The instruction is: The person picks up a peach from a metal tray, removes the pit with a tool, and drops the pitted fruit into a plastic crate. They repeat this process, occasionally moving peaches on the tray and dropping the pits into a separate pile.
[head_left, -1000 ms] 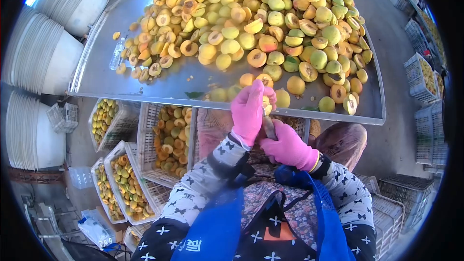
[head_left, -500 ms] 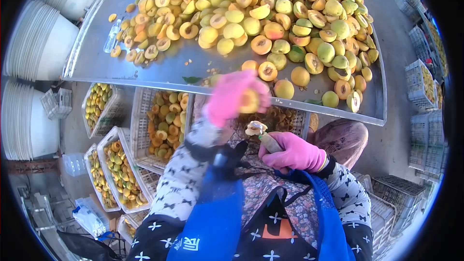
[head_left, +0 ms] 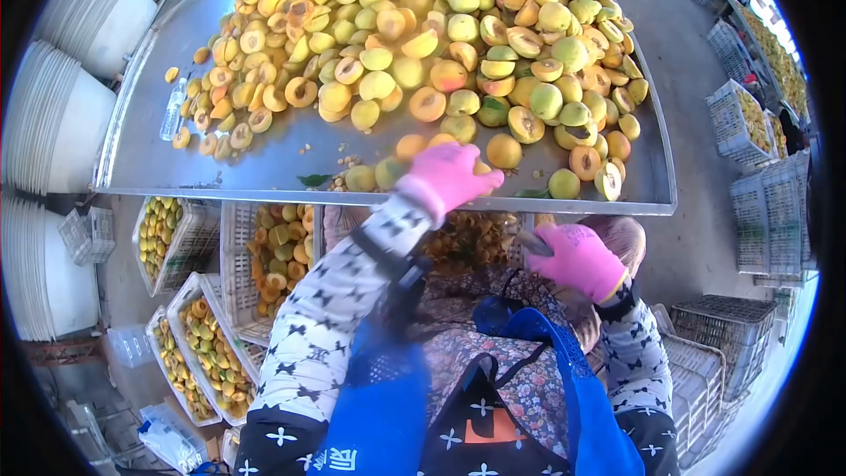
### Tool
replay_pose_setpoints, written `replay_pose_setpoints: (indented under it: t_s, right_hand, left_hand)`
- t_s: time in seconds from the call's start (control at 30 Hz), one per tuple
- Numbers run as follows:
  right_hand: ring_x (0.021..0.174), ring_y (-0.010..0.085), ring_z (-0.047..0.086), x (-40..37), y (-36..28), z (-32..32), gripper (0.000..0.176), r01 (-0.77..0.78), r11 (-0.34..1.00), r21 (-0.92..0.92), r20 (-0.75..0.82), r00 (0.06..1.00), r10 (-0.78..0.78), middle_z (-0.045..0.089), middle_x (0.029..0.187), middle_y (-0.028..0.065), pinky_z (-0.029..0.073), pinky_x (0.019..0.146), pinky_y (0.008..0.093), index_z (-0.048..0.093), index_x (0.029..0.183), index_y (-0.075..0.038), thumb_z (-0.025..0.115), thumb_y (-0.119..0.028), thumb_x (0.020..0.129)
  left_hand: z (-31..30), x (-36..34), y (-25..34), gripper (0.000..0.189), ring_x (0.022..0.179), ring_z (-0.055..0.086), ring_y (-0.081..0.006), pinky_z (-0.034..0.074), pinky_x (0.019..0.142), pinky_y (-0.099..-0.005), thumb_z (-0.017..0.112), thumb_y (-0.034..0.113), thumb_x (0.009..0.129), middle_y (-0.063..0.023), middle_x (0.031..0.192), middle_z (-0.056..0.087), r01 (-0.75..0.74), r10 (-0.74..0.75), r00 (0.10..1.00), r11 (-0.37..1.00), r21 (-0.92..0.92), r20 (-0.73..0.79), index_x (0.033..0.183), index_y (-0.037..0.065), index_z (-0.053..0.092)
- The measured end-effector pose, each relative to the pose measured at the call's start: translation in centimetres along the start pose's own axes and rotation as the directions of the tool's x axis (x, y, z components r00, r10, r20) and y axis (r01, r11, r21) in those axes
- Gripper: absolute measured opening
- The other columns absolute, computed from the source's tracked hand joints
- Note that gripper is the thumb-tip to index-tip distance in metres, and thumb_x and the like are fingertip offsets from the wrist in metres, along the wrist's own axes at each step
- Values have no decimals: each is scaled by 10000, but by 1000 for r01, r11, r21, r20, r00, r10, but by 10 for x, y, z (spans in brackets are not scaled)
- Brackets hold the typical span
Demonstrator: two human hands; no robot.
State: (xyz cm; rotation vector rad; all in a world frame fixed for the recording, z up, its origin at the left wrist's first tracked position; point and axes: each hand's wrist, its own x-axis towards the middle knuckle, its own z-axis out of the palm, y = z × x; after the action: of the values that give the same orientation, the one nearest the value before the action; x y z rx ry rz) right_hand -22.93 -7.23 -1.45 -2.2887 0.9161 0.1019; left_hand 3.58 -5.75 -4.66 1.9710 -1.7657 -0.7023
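My left hand (head_left: 451, 178), in a pink glove, reaches over the near rim of the metal table (head_left: 256, 178). Its fingers curl around a yellow peach (head_left: 481, 167) at the edge, mostly covered by the glove. In my right hand (head_left: 580, 263), also gloved in pink, is a grey-handled tool (head_left: 534, 243) pointing up and left; its tip does not show clearly. Below the rim, between the hands, a crate of dark cut scraps (head_left: 476, 242) sits by my lap. A large heap of peaches (head_left: 414, 62), many halved with brown hollows, covers the tabletop.
Crates of peaches (head_left: 211, 344) stand on the floor at lower left, beside stacked white tubs (head_left: 53, 273). A plastic bottle (head_left: 174, 110) lies on the table's left side. Empty grey crates (head_left: 723, 326) stand at right, with filled crates (head_left: 743, 123) beyond.
My left hand has moved from in front of the rim onto the table edge; the halved peach it held is no longer visible. My right hand has shifted right, and the pale piece on the tool is gone.
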Motion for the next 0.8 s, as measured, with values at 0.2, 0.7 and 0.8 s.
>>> replay_pose_setpoints:
  t_s: [0.2, 0.7, 0.8]
  right_hand:
    - [835, 410, 646, -30, 2, 7, 338, 39, 996, 80, -29, 999, -37, 664, 862, 214, 504, 721, 476, 605, 1037, -49, 694, -314, 845]
    - [705, 319, 645, 36, -66, 8, 331, 299, 939, -170, -647, 685, -335, 634, 791, 97, 496, 626, 436, 579, 1095, -84, 717, -234, 834]
    - [684, 299, 641, 34, -74, 0, 319, 242, 943, -228, -590, 736, -331, 616, 763, 79, 488, 621, 433, 582, 1087, -98, 706, -259, 842]
  left_hand:
    - [-8, 30, 27, 358, 873, 705, -236, 542, 796, -369, 673, 360, 819, -146, 851, 728, 42, -86, 938, 990, 135, 335, 879, 9, 713]
    - [-28, -58, 49, 396, 1111, 585, -341, 471, 996, -467, 519, 228, 913, -178, 1154, 615, -228, -150, 966, -122, -966, -210, 1231, -3, 567]
    - [-26, -59, 43, 407, 1105, 589, -333, 477, 988, -458, 499, 237, 911, -176, 1148, 617, -251, -94, 962, 45, -967, -255, 1235, -1, 565]
